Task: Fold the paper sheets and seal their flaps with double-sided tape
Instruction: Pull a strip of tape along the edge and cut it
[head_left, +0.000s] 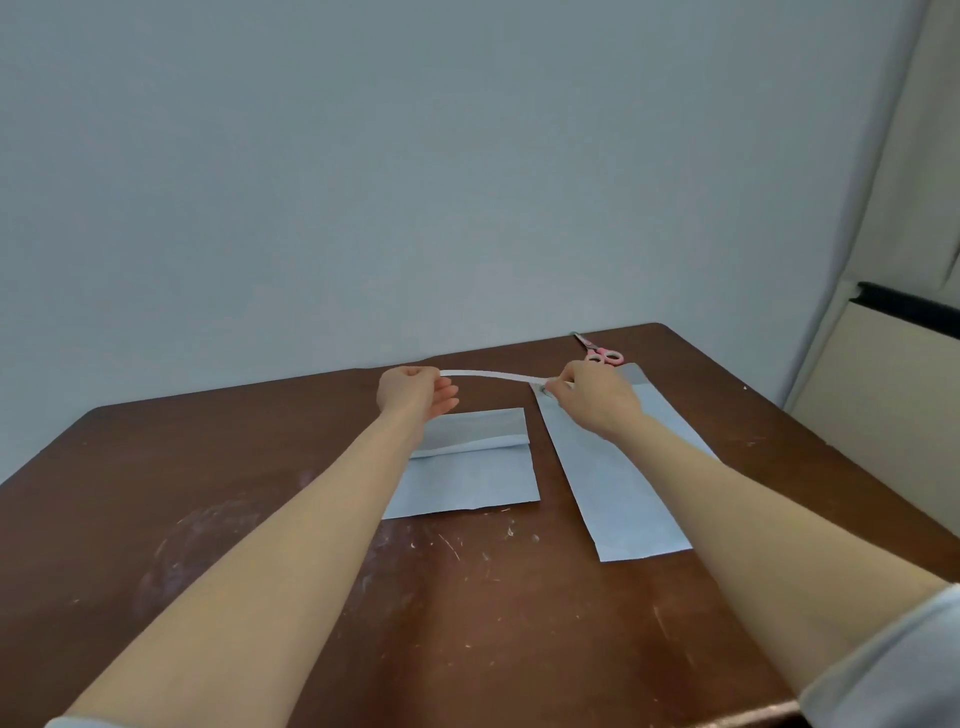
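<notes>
White tape strip (488, 375) looks light, limp and sticky; I'd hold only its ends, where my left hand (415, 391) and right hand (592, 396) pinch it.

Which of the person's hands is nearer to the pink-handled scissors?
Right. The right hand lies just in front of the scissors, pinching one end of the tape strip; the left hand pinches the other end, well off to the scissors' left.
</notes>
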